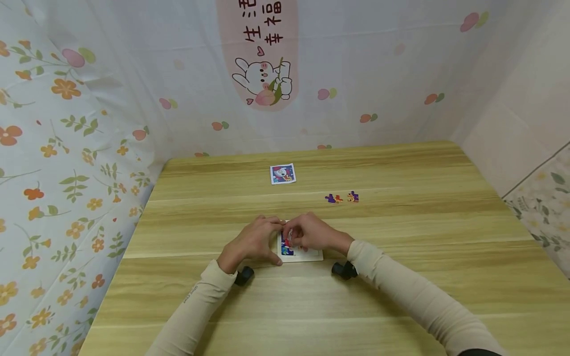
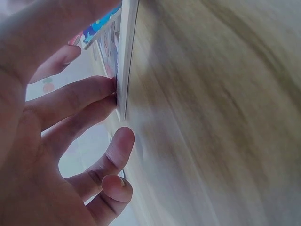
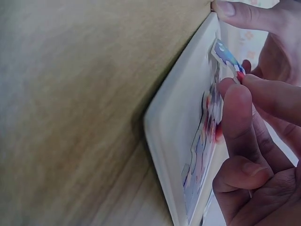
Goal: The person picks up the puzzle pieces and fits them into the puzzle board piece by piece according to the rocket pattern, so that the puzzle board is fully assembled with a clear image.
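A white puzzle tray [image 1: 308, 257] with a raised rim lies on the table between both hands. My left hand [image 1: 258, 240] holds it at its left side. The thumb is at the near left corner, and fingertips [image 2: 109, 87] touch the rim farther up. Over the tray, my right hand [image 1: 313, 232] pinches a blue and red puzzle piece [image 3: 225, 56] between thumb and fingers. In the right wrist view the piece is tilted, its blue end raised from the tray. Colourful printed artwork [image 3: 207, 136] shows inside the tray, partly hidden by the right hand.
Two loose purple and orange puzzle pieces, one at the left [image 1: 333, 198] and one at the right [image 1: 353, 197], lie beyond the right hand. A small square picture card [image 1: 282, 174] is farther back on the wooden table [image 1: 401, 207]. Patterned curtains hang behind and to the left.
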Demonstrator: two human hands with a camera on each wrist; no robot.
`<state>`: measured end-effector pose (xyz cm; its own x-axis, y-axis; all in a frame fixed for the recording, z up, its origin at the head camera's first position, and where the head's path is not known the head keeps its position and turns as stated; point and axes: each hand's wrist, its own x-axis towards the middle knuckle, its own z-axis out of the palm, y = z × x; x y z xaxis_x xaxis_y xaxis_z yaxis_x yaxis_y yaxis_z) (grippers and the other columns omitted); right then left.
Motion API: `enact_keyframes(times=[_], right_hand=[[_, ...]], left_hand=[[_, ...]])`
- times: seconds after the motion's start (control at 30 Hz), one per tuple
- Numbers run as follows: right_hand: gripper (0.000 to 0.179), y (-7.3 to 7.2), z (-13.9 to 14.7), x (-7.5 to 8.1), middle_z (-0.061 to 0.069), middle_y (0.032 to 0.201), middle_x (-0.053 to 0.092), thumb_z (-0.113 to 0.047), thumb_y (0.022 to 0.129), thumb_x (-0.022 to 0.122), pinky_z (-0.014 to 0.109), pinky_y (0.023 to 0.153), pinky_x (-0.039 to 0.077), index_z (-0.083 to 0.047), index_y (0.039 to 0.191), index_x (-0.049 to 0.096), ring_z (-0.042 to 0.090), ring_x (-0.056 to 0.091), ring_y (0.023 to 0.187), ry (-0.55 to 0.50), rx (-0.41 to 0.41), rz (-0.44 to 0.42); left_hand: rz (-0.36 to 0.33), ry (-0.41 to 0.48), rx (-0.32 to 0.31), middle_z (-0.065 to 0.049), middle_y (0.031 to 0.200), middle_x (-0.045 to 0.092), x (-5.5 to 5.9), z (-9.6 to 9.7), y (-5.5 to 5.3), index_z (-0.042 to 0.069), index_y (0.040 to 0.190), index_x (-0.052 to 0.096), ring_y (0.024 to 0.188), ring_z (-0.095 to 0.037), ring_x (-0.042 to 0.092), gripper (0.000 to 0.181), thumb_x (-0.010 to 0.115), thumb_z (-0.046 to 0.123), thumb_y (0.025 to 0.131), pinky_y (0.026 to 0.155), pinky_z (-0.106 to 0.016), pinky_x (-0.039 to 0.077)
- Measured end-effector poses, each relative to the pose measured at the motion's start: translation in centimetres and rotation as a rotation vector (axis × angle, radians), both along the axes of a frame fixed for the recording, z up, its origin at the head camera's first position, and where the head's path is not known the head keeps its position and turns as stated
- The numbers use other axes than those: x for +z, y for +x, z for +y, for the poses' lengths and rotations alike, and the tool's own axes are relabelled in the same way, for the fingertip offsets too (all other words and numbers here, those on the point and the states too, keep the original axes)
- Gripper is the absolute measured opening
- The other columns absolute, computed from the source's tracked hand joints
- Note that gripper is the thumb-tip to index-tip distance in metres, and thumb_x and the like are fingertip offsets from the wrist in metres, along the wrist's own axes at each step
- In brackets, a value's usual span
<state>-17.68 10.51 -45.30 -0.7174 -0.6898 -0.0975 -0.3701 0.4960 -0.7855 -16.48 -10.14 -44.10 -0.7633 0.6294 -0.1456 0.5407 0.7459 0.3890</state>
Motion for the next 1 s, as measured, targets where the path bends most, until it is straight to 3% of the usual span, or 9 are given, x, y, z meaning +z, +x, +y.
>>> enact_keyframes(times=[0.43, 0.63, 1.0], right_hand=[[0.013, 0.3, -0.2, 0.0, -0.004, 0.073, 0.067, -0.001, 0.087, 0.073, 0.016, 0.059, 0.043, -0.013, 0.093, 0.075, 0.002, 0.053, 0.064, 0.065, 0.026, 0.128], [0.010, 0.3, -0.3, 0.0, -0.001, 0.087, 0.073, -0.003, 0.085, 0.077, 0.017, 0.065, 0.047, -0.010, 0.091, 0.078, 0.003, 0.056, 0.072, 0.053, 0.019, 0.197], [0.007, 0.1, -1.1, -0.2, 0.000, 0.084, 0.074, -0.003, 0.086, 0.075, 0.016, 0.065, 0.048, -0.008, 0.089, 0.079, 0.003, 0.057, 0.071, 0.117, 0.004, 0.187]], left_hand=[[-0.028, -0.006, 0.007, -0.004, 0.140, 0.062, 0.0, 0.2, -0.1, 0.008, 0.128, 0.068, 0.124, -0.029, 0.054, 0.079, 0.096, 0.038, 0.061, 0.106, -0.042, 0.047], [-0.026, -0.006, 0.004, -0.003, 0.139, 0.062, 0.1, 0.1, -0.1, 0.009, 0.131, 0.067, 0.125, -0.028, 0.054, 0.081, 0.096, 0.038, 0.062, 0.107, -0.041, 0.047], [0.000, 0.008, -0.018, -0.006, 0.137, 0.063, -0.1, 0.0, -0.2, 0.007, 0.129, 0.067, 0.125, -0.028, 0.056, 0.079, 0.096, 0.037, 0.062, 0.108, -0.041, 0.044]])
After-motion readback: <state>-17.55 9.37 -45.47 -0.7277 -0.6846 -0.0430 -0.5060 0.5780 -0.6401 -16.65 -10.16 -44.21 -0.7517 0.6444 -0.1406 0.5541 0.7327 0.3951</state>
